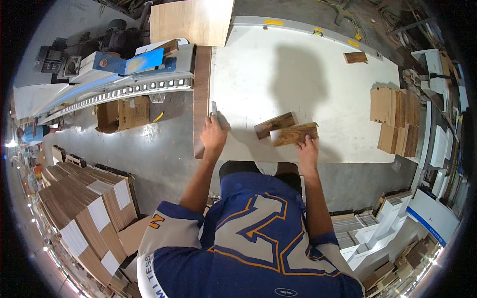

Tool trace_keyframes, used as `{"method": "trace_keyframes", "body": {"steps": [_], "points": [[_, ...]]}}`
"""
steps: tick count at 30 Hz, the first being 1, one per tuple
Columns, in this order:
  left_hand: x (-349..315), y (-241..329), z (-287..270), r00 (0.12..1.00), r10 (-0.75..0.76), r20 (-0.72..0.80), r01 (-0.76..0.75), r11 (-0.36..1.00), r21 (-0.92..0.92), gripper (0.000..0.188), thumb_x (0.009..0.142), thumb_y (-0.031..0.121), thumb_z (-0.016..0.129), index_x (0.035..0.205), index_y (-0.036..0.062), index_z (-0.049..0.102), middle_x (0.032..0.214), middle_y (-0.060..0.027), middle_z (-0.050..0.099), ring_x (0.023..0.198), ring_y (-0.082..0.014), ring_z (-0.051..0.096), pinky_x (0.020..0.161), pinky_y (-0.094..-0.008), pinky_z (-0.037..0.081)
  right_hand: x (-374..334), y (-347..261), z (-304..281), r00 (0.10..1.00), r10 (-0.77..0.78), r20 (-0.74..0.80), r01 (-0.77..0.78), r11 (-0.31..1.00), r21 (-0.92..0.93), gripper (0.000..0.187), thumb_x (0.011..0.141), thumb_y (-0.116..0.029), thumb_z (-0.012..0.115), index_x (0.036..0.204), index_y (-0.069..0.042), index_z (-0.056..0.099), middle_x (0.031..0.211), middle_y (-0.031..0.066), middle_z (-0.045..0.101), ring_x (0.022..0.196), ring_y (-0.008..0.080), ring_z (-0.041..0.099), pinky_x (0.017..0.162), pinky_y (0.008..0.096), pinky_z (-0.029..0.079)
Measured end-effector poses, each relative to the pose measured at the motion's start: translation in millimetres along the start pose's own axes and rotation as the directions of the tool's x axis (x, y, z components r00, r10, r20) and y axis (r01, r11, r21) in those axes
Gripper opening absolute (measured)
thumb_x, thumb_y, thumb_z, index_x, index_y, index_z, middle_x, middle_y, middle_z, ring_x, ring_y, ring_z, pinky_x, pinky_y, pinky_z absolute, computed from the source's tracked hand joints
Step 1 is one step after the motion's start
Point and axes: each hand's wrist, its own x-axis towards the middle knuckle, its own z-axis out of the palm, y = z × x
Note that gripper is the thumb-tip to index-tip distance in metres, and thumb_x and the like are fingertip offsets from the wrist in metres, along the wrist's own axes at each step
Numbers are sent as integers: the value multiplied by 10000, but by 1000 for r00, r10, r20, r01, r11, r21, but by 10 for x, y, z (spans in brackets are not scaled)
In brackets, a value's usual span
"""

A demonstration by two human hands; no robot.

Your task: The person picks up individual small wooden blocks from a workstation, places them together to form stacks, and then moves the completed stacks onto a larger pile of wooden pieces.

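My right hand [308,149] is clamped on the near right end of a wood-grain board [293,135], thumb and fingers gripping its edge, close to the near side of the white table [343,107]. Its left end overlaps a darker board [276,123] lying aslant just beyond, so that piece's near edge is partly hidden from me. My left hand [213,135] is closed on a flat grey piece [214,107] that points away from me, beside the brown strip [201,89] along the table's left edge; I cannot tell whether it touches the surface. Between my two hands there is room to move sideways, and beyond the boards a broad white stretch, crossed by my shadow, runs up to the metal rail [298,26] at the far edge. A small brown piece [356,57] lies near the far right corner, and stacked boards [395,121] line the right edge, well apart from my right hand
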Motion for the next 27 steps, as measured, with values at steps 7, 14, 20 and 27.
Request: {"method": "trace_keyframes", "body": {"steps": [7,14,20,27], "points": [[-27,164,245,963,190,-192,-219,965,-144,332,954,180,654,1223,-5,586,1207,-246,606,1075,-486,623,920,-572,537,-302,-588,25,938,291,187,-311,946,87,476,1022,-503,593,1238,-89,689,1144,118,724,1007,284,693,879,433,568],[168,-24,215,943,192,274,162,453,-877,181,957,51,691,1132,6,680,950,-23,668,854,-116,615,731,-300,558,-478,-922,845,939,-17,342,129,943,-307,295,1062,-159,645,1300,4,586,1073,122,723,835,204,736,711,340,617],[-420,1016,-940,814,365,451,239,498,-834,415,1116,391,547,1307,27,601,982,-72,641,878,-170,625,823,-360,562,-611,-1082,1063,897,-301,324,427,396,-813,340,949,-273,814,1020,20,656,857,135,772,748,202,759,672,318,585],[-919,1421,-1145,752,649,117,-437,623,-649,471,1118,347,489,1445,8,513,1097,-232,621,1041,-467,616,925,-530,512,-739,-1135,1179,836,-411,365,464,173,-869,405,878,-356,865,937,-8,666,830,180,771,760,310,788,645,394,602]]}}
